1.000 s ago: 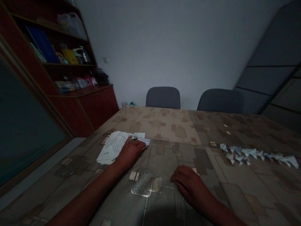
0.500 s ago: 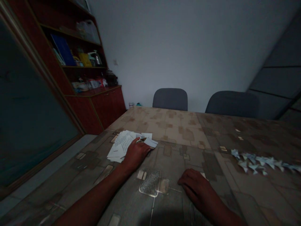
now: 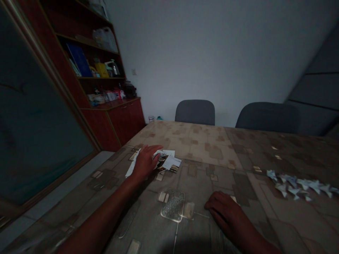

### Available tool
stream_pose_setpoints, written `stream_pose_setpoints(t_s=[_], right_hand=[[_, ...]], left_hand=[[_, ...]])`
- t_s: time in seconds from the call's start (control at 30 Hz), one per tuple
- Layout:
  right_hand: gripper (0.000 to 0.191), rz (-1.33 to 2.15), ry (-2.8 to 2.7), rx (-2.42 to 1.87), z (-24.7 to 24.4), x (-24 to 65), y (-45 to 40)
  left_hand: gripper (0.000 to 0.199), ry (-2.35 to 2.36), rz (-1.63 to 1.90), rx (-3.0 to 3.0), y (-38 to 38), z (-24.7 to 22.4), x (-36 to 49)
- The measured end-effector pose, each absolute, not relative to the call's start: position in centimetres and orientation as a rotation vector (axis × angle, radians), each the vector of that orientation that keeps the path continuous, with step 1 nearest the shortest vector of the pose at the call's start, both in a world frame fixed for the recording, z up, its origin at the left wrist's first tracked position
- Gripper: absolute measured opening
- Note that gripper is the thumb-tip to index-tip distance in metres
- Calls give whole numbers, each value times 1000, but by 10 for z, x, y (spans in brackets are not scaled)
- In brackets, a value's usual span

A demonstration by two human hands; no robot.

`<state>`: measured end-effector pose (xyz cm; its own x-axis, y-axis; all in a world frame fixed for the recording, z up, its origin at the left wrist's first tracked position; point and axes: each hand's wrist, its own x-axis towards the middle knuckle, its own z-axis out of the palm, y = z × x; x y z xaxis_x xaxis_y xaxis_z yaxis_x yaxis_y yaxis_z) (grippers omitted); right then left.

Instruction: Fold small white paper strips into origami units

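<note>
My left hand [image 3: 145, 161] is over a loose pile of printed paper slips [image 3: 131, 168] on the table, covering much of it. Its fingers point right, with the thumb apart from them; I see nothing gripped. Just right of the thumb, a pale slip [image 3: 171, 162] lies over darker patterned pieces. My right hand [image 3: 224, 211] rests on the tablecloth at the near right, fingers loosely bent and close together, with nothing visible in it. Off to its right stand several small folded paper shapes [image 3: 293, 183] in rough rows.
A patterned cloth covers the table [image 3: 196, 137]. Two grey chairs [image 3: 195, 112] stand at its far side by the wall. To the left are a red-brown cabinet [image 3: 124, 121] with filled shelves and a framed glass panel [image 3: 39, 123].
My left hand has shifted left and back over the pile, its thumb spreading; the pale slip and darker pieces now show beside it. My right hand stays in place. The view has turned slightly left.
</note>
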<state>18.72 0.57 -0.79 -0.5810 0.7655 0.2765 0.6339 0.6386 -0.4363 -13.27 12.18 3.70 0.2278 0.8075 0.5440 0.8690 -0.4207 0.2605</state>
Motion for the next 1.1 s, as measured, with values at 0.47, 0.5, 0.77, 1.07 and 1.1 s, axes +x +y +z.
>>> stream_pose_setpoints(t_s=[0.47,0.5,0.77,1.07,1.1], right_hand=[[21,383,-2389,-1063,-10,188,7],[21,386,-2395,-1061,-10,188,6],[20,413,-2413,-1073,-9,188,6],[22,385,-2399,-1067,-5,186,6],[22,386,-2396,-1067,-4,185,6]], left_hand=[[54,-1933,-441,-2409,115,54,-174],[57,-1923,-406,-2413,114,53,-168],[60,-1856,-306,-2413,113,40,-141],[34,-1752,-399,-2515,116,38,-129],[33,-1731,-409,-2546,120,38,-126]])
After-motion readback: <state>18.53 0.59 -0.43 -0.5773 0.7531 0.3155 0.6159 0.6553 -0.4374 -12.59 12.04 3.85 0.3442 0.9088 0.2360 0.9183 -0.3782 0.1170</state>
